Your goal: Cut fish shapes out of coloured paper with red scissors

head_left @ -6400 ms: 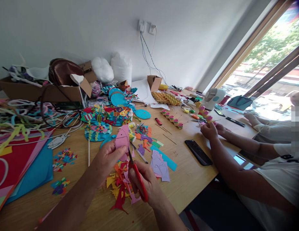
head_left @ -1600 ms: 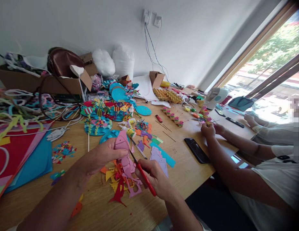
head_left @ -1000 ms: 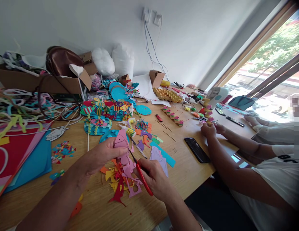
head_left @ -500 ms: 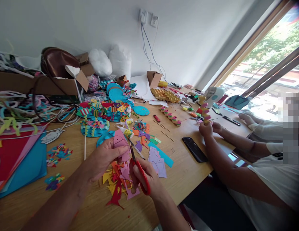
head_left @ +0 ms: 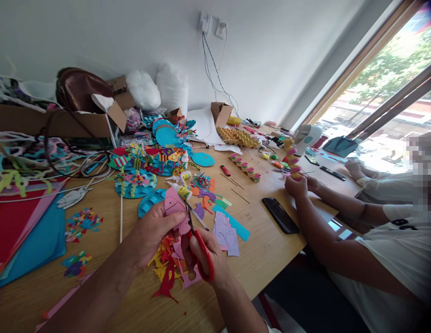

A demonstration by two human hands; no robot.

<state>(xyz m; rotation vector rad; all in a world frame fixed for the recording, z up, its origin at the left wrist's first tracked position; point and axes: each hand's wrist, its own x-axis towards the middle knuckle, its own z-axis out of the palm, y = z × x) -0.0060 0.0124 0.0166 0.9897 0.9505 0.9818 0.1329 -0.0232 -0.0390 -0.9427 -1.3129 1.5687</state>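
My left hand pinches a pink paper cut-out just above the wooden table. My right hand is closed round the red handles of a pair of scissors. The scissor blades point up into the pink paper's right edge. Below both hands lies a heap of orange, yellow, red and pink paper offcuts. Lilac paper pieces and a teal strip lie just right of my right hand.
A person sits at my right; their hands hold up a stick of coloured pieces. A black phone lies between us. Teal paper discs, glue bottles, thin wooden sticks, an open cardboard box and foam sheets crowd the table's left and back.
The scissors have swung from a slant to nearly upright against the pink paper, and my right hand has drawn closer to my left. The person's stick of pieces has risen.
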